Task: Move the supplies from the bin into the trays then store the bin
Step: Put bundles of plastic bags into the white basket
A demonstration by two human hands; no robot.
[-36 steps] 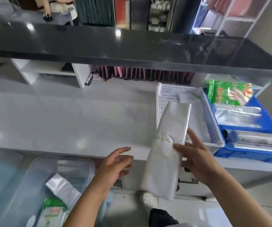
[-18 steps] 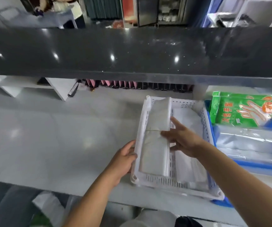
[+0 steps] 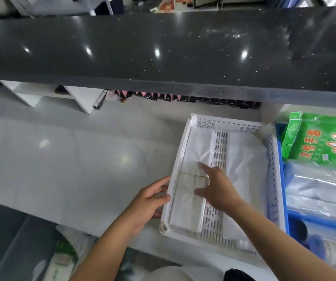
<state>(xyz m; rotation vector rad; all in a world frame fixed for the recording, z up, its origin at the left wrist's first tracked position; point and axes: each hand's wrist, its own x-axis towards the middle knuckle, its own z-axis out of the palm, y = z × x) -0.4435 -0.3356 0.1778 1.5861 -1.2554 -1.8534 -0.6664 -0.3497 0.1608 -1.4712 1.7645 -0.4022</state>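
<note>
Pale grey surface [image 3: 65,159] under a dark shelf, and the white tray [image 3: 272,159] sits beside the blue tray [image 3: 280,142]. Left hand [image 3: 148,203] clamps its grip on the white tray's left rim. Right hand [image 3: 217,189], fingers spread flat, presses the banded bag bundle [image 3: 189,211] lying in the tray's left half.

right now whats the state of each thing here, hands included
white tray: on the counter, holding two bundles
left bundle: flat in the tray, banded
right bundle: flat in the tray
left hand: gripping the tray's left rim
right hand: open, fingers on the left bundle
blue tray: beside the white tray, filled with packets
</note>
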